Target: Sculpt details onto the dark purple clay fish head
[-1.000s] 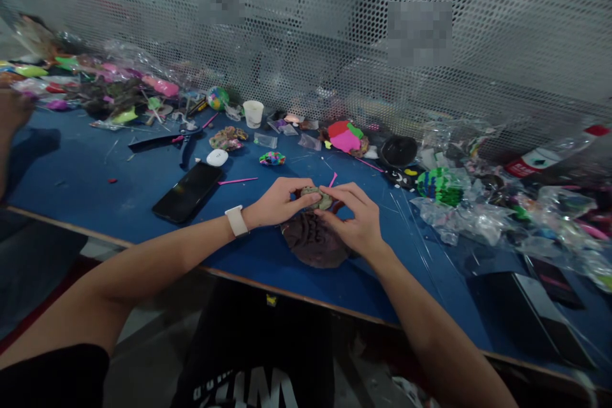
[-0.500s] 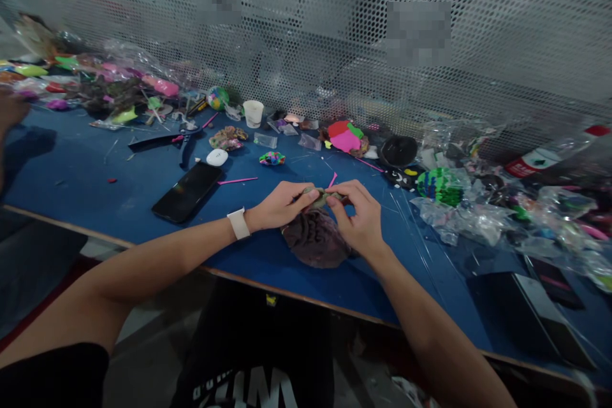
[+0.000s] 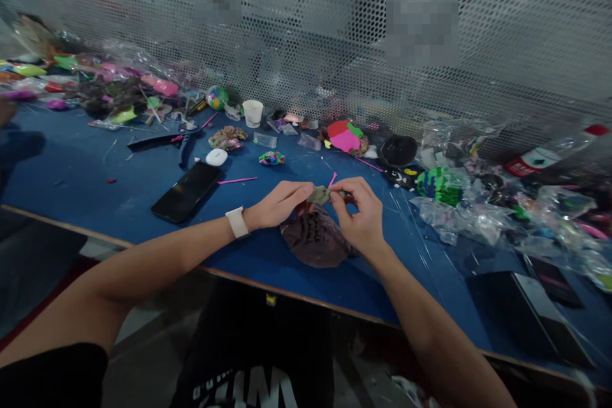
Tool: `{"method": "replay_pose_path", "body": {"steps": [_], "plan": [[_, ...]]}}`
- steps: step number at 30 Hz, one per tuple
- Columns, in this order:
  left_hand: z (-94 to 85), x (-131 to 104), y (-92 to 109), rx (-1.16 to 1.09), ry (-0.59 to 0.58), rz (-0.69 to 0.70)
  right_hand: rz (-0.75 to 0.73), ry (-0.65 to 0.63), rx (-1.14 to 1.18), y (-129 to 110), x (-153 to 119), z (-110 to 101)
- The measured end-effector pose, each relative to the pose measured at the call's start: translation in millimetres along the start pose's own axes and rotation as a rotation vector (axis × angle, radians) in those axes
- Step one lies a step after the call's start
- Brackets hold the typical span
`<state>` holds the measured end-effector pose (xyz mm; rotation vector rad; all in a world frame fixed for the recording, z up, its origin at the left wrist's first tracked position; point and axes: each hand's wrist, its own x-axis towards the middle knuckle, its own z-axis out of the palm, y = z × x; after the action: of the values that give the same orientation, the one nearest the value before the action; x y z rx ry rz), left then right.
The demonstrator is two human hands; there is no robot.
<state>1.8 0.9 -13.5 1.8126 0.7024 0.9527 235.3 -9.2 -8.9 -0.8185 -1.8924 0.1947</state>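
The brown slab (image 3: 315,245) lies nearest, on the table (image 3: 258,261); at its twelve o'clock the green clay (image 3: 319,196) is gripped at both ends, the left hand (image 3: 284,203) closed on it from ten o'clock, the right hand (image 3: 361,210) pinching it from two; more clay shows between them than half a second ago; the phone (image 3: 186,192) stays at ten; a co-worker's hand (image 3: 6,109), farther off at ten, has slipped leftward.
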Motion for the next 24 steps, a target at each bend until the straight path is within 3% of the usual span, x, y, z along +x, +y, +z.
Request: {"method": "replay_pose_path", "body": {"steps": [6, 12, 18, 24], "plan": [[-1.0, 1.4, 1.0, 0.058, -0.032, 0.057, 0.025, 0.037, 0.03, 2.2, -2.7, 0.3], [-0.7, 2.5, 5.0, 0.177, 0.062, 0.124, 0.014, 0.027, 0.126, 5.6, -8.6, -0.1], [-1.2, 2.5, 3.2, 0.18, 0.09, 0.146, 0.261, 0.235, 0.235, 1.8, -5.1, 0.8], [-0.7, 2.3, 0.6, 0.241, 0.116, 0.164, 0.342, 0.238, 0.346, 5.8, -1.0, 3.1]]}}
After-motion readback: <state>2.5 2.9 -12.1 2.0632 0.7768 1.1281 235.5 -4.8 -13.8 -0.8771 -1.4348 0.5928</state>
